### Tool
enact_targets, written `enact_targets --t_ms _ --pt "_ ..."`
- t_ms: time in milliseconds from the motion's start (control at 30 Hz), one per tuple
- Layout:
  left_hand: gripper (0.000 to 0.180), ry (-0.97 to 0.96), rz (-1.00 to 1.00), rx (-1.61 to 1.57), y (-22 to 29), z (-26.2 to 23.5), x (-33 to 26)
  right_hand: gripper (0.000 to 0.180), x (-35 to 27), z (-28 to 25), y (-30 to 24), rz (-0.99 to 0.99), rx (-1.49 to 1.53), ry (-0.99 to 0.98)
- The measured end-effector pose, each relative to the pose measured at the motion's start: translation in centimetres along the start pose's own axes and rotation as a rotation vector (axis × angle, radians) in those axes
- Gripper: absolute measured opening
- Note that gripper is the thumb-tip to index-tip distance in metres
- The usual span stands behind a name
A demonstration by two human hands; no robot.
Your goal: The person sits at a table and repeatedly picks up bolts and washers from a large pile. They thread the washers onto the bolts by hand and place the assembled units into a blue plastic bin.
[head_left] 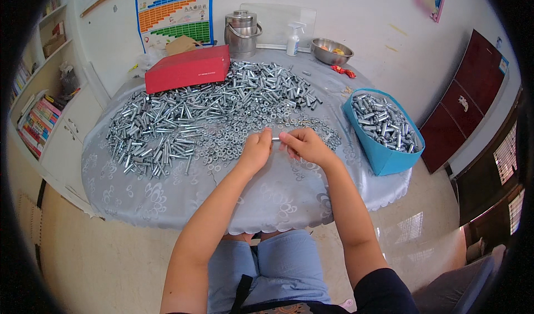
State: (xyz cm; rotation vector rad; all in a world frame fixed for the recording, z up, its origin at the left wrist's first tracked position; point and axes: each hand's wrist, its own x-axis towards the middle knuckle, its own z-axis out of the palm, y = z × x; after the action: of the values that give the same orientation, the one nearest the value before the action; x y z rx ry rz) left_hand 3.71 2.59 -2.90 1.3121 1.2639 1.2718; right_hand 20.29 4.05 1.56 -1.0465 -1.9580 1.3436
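Both hands are meeting over the surface (pixel 289 203): left hand (pixel 255 151) and right hand (pixel 303 144) fingers are pinching one small metal sleeve (pixel 276 139) between them, beside heaped washers (pixel 233 136), with the blue bin (pixel 384 130) within reach.

A small metal bolt (pixel 276 139) is held between left hand (pixel 256 150) & right hand (pixel 303 144). Bolt pile (pixel 183 119) is spread just behind; blue bin (pixel 384 155) is set to the hands' right.

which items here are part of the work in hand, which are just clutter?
In use:
left hand and right hand, pinching a small silver metal sleeve
heap of silver metal bolts
spread of small steel washers
blue fabric bin of finished pieces

Lying about:
red cardboard box
steel lidded pot
white spray bottle
steel bowl
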Motion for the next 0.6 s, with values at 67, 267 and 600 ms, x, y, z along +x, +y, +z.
enact_targets --t_ms 67,267,600 --pt "0.052 -0.009 0.008 0.038 0.4 0.1 -0.3 0.023 -0.1 0.0 -0.3 0.017 -0.022 0.002" --pt "0.055 0.046 -0.006 0.081 -0.8 0.1 0.5 0.034 0.1 0.7 0.5 -0.177 0.005 0.025" --pt "0.053 0.072 0.116 0.187 -0.3 0.0 0.2 0.041 0.4 0.8 0.5 -0.036 0.107 -0.024"
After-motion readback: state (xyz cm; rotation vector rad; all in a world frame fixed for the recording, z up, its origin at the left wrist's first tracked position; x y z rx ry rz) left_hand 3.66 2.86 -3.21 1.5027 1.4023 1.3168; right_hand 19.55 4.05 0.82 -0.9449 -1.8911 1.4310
